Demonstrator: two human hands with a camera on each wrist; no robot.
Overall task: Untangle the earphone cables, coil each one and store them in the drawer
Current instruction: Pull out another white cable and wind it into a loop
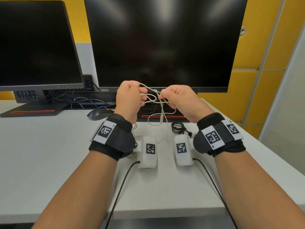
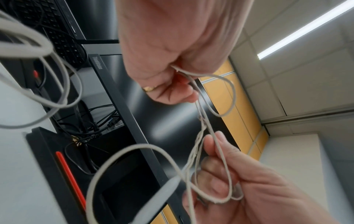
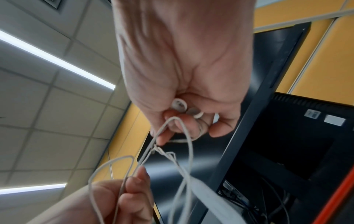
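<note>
Nearby, black earphone coil [image 1: 177,127] beside mouse [image 1: 99,113].

My bare forearms carry black wrist straps [image 1: 115,139] with white coded tags; beside each, a white cabled camera module [image 1: 149,152]; apparently a gold ring [image 2: 149,88].

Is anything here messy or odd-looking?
Yes: the white earphone cable is snarled, with a small knot between the left hand and right hand, loops dangling. The black cable on the desk looks coiled.
</note>
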